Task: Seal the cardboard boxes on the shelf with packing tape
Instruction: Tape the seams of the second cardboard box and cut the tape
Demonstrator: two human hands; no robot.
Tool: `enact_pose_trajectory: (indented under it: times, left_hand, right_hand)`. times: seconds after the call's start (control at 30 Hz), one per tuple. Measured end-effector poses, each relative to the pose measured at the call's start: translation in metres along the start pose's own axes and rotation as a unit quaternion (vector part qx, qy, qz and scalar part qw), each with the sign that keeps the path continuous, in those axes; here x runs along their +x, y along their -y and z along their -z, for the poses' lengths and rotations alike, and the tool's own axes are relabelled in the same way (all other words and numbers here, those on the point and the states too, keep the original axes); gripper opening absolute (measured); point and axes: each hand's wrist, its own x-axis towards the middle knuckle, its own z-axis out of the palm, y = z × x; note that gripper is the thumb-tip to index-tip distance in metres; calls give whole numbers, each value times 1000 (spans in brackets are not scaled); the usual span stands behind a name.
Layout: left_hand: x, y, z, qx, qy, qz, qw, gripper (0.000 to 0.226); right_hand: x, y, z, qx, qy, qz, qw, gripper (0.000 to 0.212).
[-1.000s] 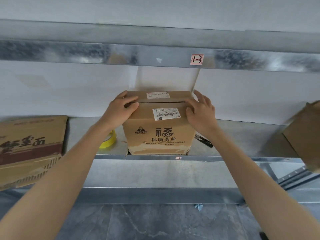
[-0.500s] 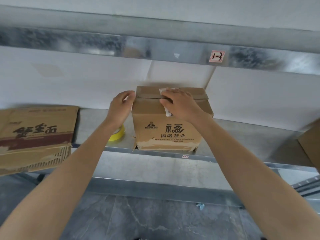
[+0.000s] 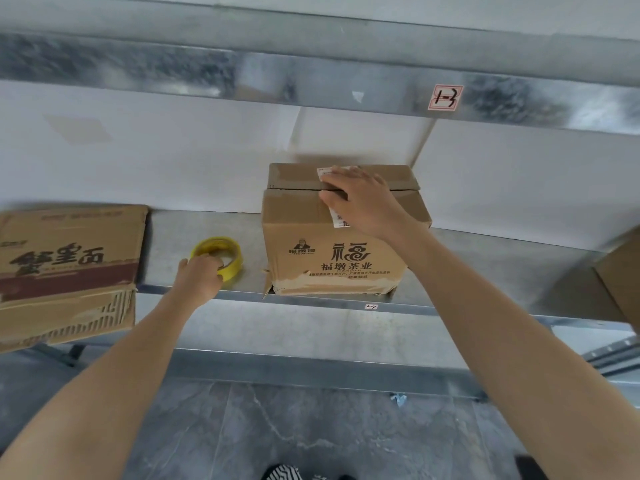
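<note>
Fingers (image 3: pixel 211 263) of the left hand (image 3: pixel 198 280) curl over the near rim of a yellow roll of tape (image 3: pixel 218 258), touching it; the roll lies flat on the metal shelf (image 3: pixel 485 268), and whether the hand truly grips it or only rests on it cannot be told. The right hand (image 3: pixel 360 202) lies flat and spread on top of the middle cardboard box (image 3: pixel 332 258), its fingers (image 3: pixel 337 183) pressing across the seam where the two top flaps meet, holding nothing. That seam shows as a dark line with no tape over it. A white label (image 3: pixel 325 171) peeks out beside the fingertips, and another label is partly covered under the palm.

Three boxes show on the shelf. The middle one stands against the far wall, flaps closed, so nothing inside is visible; its lower left corner is torn open a little. A wider flat box (image 3: pixel 69 268) sits at the left, hanging over the near edge of the shelf, its top shut. A third box (image 3: pixel 620 282) is cut off at the right edge of the view. The single roll of tape lies between the left box and the middle box, just beside the latter. A small tag (image 3: pixel 445 97) is stuck on the upper shelf beam (image 3: pixel 138 60).
</note>
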Motion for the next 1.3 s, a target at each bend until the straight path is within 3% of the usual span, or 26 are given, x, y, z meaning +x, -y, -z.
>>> enact_pose_trajectory:
  times: [0.13,0.3,0.47,0.6,0.77,0.97,1.13,1.3]
  left_hand:
    - [-5,3,3,-32,-40,-20,998,27]
    - [-13,-10,43,-116,-107,-39,987,16]
    - [-24,-40,111,-173,-196,-110,959,12]
    - [-34,-72,156,-159,-264,-183,934,14]
    - [-42,-104,180,-109,-245,-246,931,28]
    - [-40,-136,175,-91,-211,-286,930,30]
    - [-38,-153,169,-106,-193,-299,929,26]
    - [-37,-159,171,-129,-189,-288,930,32]
  right_hand:
    - [-1,0,-1,5,-10,2,1000,37]
    - [0,1,0,3,-4,3,1000,36]
    - [-3,3,3,9,-9,-3,1000,36]
    - [-5,6,7,30,2,-23,999,39]
    - [-6,9,16,174,12,-84,981,48]
    - [-7,11,35,437,14,-137,889,53]
    - [-12,10,39,467,-62,-139,871,22]
    - [-10,8,36,446,-116,-171,871,16]
